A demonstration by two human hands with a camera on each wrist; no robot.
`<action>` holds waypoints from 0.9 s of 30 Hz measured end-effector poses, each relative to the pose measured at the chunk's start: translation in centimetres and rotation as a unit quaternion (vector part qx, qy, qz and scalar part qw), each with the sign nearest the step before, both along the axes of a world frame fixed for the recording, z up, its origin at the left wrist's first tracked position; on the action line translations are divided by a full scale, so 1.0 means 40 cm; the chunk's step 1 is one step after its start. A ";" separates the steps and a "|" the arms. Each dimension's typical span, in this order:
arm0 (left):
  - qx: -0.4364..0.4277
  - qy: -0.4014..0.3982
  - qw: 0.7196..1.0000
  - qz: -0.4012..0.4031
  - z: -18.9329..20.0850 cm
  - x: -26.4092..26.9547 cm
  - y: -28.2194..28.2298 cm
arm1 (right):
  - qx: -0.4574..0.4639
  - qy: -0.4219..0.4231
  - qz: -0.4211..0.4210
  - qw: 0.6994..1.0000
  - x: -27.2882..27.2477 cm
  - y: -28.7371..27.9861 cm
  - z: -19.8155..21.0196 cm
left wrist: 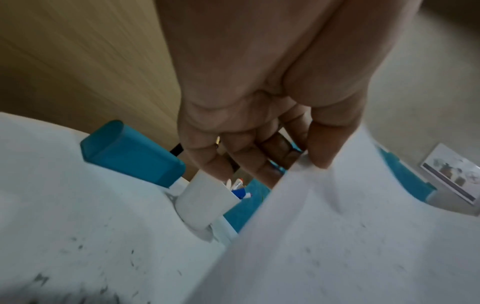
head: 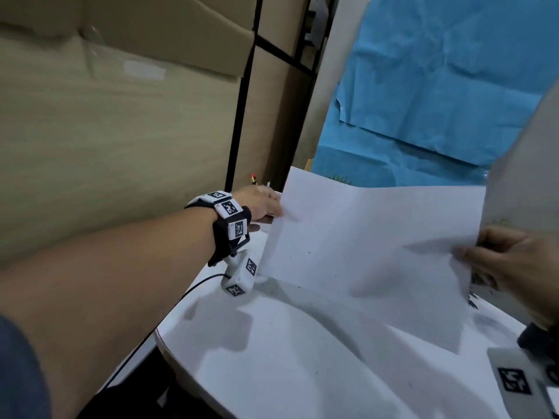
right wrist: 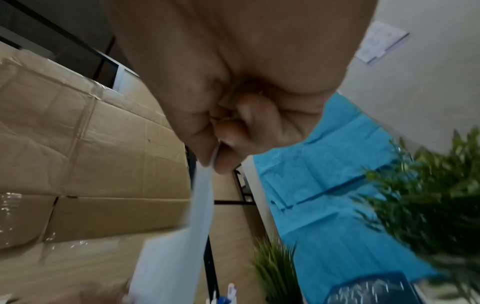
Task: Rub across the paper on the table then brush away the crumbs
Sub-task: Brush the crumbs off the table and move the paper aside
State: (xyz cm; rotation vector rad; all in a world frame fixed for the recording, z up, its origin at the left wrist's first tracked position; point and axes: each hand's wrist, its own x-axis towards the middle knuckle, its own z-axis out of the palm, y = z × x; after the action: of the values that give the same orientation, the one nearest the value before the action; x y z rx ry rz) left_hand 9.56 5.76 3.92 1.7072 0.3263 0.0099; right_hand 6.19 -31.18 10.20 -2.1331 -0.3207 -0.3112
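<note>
A white sheet of paper (head: 363,237) is lifted off the white table (head: 272,358) and hangs tilted, its lower edge near the tabletop. My left hand (head: 260,204) pinches its left edge; the left wrist view shows the thumb on the paper (left wrist: 363,246) and the fingers (left wrist: 249,162) behind it. My right hand (head: 508,261) pinches the right edge, with the paper (right wrist: 200,205) caught between thumb and finger in the right wrist view. Dark crumbs (left wrist: 78,246) lie scattered on the table under and beside the sheet, and a few specks cling to the paper.
A white pen holder (left wrist: 205,201) with pens and a teal box (left wrist: 130,154) stand at the table's far left edge. Cardboard boxes (head: 121,116) rise on the left, a blue sheet (head: 438,86) hangs behind. Green plants (right wrist: 428,195) stand at the right.
</note>
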 end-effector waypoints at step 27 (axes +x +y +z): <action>0.099 -0.077 0.991 0.042 0.022 0.025 -0.067 | -0.047 -0.162 -0.063 0.984 -0.058 0.093 -0.023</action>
State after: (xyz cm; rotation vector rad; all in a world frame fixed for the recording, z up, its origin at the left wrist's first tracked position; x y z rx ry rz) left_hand 10.56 3.07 4.80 1.8750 0.2901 0.2415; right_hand 3.88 -27.47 9.28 -2.1985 -0.3938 -0.7329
